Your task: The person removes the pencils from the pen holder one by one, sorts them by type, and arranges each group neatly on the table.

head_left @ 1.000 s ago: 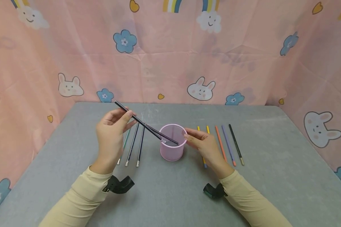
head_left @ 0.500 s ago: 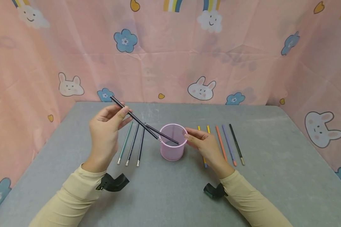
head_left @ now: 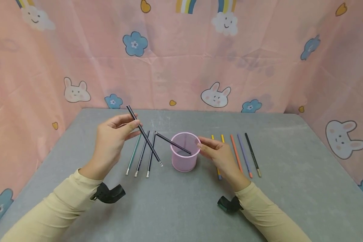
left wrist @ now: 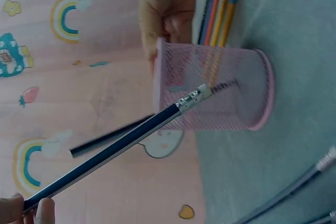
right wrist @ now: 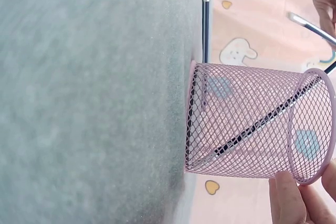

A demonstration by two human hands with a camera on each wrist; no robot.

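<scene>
A dark striped pencil (head_left: pixel 145 136) hangs slanted from my left hand (head_left: pixel 110 143), pinched between thumb and fingers near its upper end. Its eraser end (left wrist: pixel 202 92) points down and stands apart from the cup, to its left. The pink mesh pencil cup (head_left: pixel 184 164) stands upright on the table, and my right hand (head_left: pixel 220 158) pinches its rim on the right side. Inside the cup leans another dark pencil (right wrist: pixel 257 124), its upper end sticking out over the left rim.
Left of the cup lie a teal pencil (head_left: pixel 133 154) and two dark pencils with erasers. To its right are two yellow pencils, partly behind my right hand, plus an orange pencil (head_left: pixel 236 151), a purple pencil (head_left: pixel 244 154) and a dark green pencil (head_left: pixel 252 154) on the grey table (head_left: pixel 181 205).
The held pencil's eraser end has swung away from the cup, down and to the left, and the pencil is now steeper. My left forearm has shifted left. My right hand stays on the rim.
</scene>
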